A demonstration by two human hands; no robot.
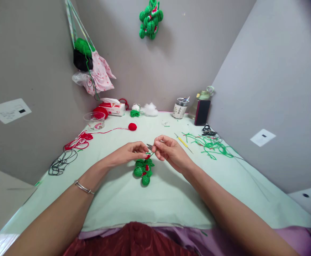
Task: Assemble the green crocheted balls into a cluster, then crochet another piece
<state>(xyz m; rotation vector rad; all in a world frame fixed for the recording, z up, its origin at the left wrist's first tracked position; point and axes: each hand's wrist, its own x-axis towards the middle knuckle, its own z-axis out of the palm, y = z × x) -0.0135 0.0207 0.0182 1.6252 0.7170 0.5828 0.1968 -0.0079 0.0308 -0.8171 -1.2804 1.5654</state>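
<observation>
My left hand (pixel 136 150) is closed in a pinch on a small red and green crochet piece (pixel 147 155). Just below it, a cluster of green crocheted shapes with red parts (pixel 144 171) rests on the cloth. My right hand (pixel 166 149) is closed, its fingertips on a short green yarn strand (pixel 152 154) that runs toward the crochet piece. Grey pointed blades (pixel 149 146) show between the hands. Their other end is hidden behind my right fingers, so I cannot tell whether they are held or lying there.
A yellow-handled crochet hook (pixel 183 142) and tangled green yarn scraps (pixel 215 145) lie to the right. Red yarn (pixel 78 141), dark cord (pixel 62 163) and a clear bowl (pixel 94 121) are left. A red ball (pixel 132 127), tissue pack (pixel 115 108), pen can (pixel 180 108) and phone (pixel 202 112) stand farther back.
</observation>
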